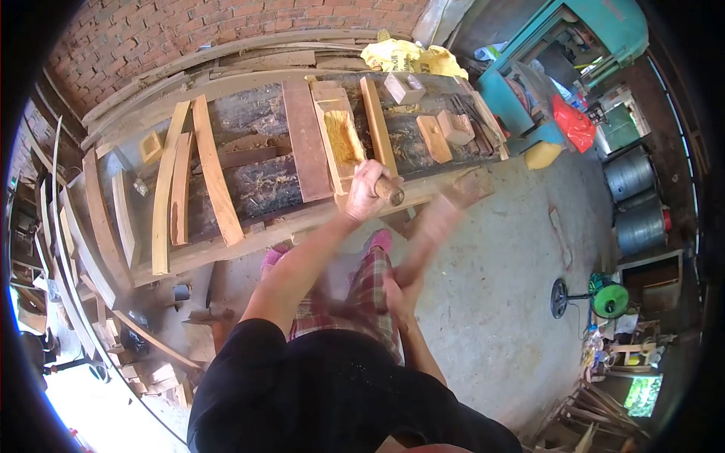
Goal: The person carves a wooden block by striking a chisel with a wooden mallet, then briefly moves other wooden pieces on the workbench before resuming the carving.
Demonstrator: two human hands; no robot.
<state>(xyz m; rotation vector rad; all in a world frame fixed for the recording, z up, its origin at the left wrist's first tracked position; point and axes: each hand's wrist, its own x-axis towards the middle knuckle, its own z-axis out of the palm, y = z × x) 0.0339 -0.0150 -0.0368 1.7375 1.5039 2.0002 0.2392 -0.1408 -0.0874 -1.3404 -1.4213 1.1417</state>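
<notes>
My left hand [364, 195] is wrapped around the wooden handle of a chisel [390, 192], whose blade is hidden from me. It sits at the near end of a light wooden block [343, 143] with a rough yellow hollow cut into it. The block lies across the bench. In my right hand [402, 293], low in front of my right thigh, I grip a wooden mallet [445, 215]. Motion smears the mallet; its head is up and to the right, apart from the chisel handle. A dark reddish board [307, 143] lies left of the block, a narrow strip [379, 127] right of it.
The workbench [260, 189] carries curved wooden slats [215, 170], small wood blocks [455, 127] and shavings. A yellow sack [415, 59] lies at its far edge. A teal machine [506, 102] stands right, with metal drums [630, 177] and a fan [609, 300] beyond.
</notes>
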